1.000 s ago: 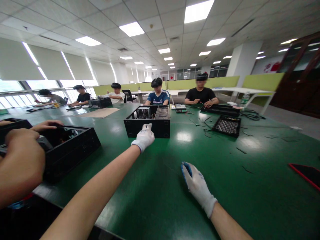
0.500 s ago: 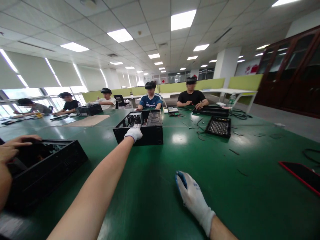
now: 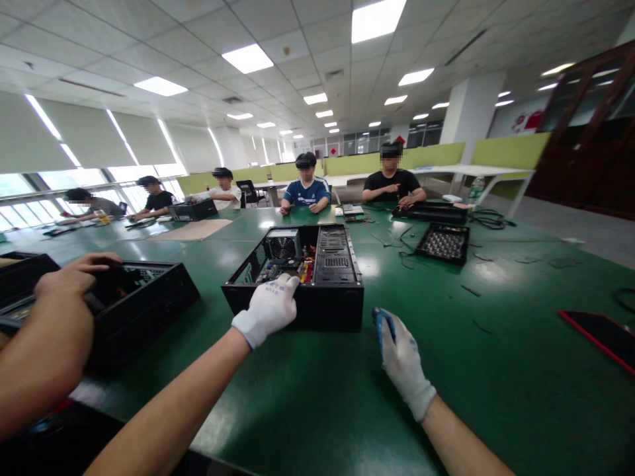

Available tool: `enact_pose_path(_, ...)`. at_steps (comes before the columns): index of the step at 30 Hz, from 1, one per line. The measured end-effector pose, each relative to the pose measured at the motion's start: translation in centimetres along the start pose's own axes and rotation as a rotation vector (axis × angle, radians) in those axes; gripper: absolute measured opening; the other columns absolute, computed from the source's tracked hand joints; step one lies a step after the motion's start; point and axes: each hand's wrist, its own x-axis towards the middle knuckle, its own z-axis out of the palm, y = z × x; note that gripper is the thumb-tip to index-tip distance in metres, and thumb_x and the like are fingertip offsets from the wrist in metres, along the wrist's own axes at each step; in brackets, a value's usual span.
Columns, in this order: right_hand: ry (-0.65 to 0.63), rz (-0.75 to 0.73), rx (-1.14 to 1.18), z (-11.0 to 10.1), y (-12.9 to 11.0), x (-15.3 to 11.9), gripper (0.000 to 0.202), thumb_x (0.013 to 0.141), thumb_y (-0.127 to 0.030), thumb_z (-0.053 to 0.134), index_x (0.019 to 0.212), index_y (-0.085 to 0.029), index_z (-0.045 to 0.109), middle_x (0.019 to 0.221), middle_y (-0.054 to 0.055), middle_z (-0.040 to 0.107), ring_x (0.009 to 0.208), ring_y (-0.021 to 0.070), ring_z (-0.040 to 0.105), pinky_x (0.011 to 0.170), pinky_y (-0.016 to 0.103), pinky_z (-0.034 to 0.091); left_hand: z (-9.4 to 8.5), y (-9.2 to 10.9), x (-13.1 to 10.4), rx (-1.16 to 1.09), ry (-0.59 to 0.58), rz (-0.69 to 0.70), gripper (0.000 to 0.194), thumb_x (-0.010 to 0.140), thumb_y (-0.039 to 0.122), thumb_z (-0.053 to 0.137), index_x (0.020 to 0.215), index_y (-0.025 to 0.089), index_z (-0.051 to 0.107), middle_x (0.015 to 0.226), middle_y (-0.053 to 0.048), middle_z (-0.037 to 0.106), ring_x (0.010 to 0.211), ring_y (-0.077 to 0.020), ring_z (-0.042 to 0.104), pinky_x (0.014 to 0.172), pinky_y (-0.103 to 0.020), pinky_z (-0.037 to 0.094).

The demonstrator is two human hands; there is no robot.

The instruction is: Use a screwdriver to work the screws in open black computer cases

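A black computer case [image 3: 327,307] lies open side up on the green table [image 3: 317,390], its fan, cables and circuit board showing inside. My left hand [image 3: 272,301], in a white glove, grips the near wall of this case, the fingers hooked over its edge and partly hidden inside. To the right of the case, my right hand [image 3: 401,350] is just above or on the table. It wears a white glove with blue fingertips; its fingers are curled close to the thumb, and whether anything is between them cannot be made out.
Another person's hands [image 3: 74,277] are at a second black case [image 3: 149,311] on the left. A black tray of round pieces [image 3: 443,243] and loose cables lie at the right. A red-edged black mat [image 3: 602,337] is at the far right. People sit across the table.
The open case has come nearer, with my left hand at its near wall. The person across has drawn both hands back from it. The view has shifted slightly.
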Motion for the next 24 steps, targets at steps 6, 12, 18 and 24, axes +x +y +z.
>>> enact_pose_path(6,-0.018,-0.088,0.176,-5.1,-2.9,-0.3,0.051,0.103,-0.057,0.043,0.136,-0.023,0.063,0.138,0.014,0.067,0.132,0.0299,0.061,0.121,0.053,0.040,-3.7,4.7,-10.2,-0.030,-0.008,0.149,0.049,0.094,0.016,0.045,0.142,0.015,0.054,0.128,-0.015,0.066,0.108,-0.0305,0.069,0.089,-0.045,0.057)
enact_pose_path(12,-0.225,0.367,0.482,-10.4,-8.5,-2.5,0.069,0.092,-0.055,0.068,0.153,-0.030,0.051,0.158,0.006,0.055,0.145,0.0299,0.051,0.115,0.041,0.051,-8.7,8.2,-16.1,-0.115,-0.145,0.169,0.037,0.089,0.013,0.045,0.122,0.016,0.062,0.112,-0.014,0.067,0.092,-0.0296,0.070,0.081,-0.045,0.059)
enact_pose_path(18,-0.183,0.619,0.432,-14.2,-8.6,-5.7,0.085,0.070,-0.059,0.082,0.147,-0.029,0.060,0.150,0.007,0.062,0.136,0.0409,0.059,0.111,0.051,0.054,-11.2,11.2,-17.8,-0.180,-0.408,0.203,0.040,0.080,0.025,0.061,0.120,0.018,0.062,0.110,-0.014,0.070,0.083,-0.0291,0.073,0.068,-0.041,0.060)
enact_pose_path(24,-0.185,0.623,0.146,-18.6,-5.7,-8.4,0.083,0.060,-0.066,0.083,0.139,-0.045,0.067,0.146,0.002,0.065,0.139,0.0461,0.053,0.118,0.057,0.044,-10.8,13.8,-21.3,-0.234,-0.244,0.228,0.035,0.096,0.030,0.051,0.128,0.023,0.062,0.109,-0.014,0.075,0.065,-0.0245,0.071,0.051,-0.038,0.054)
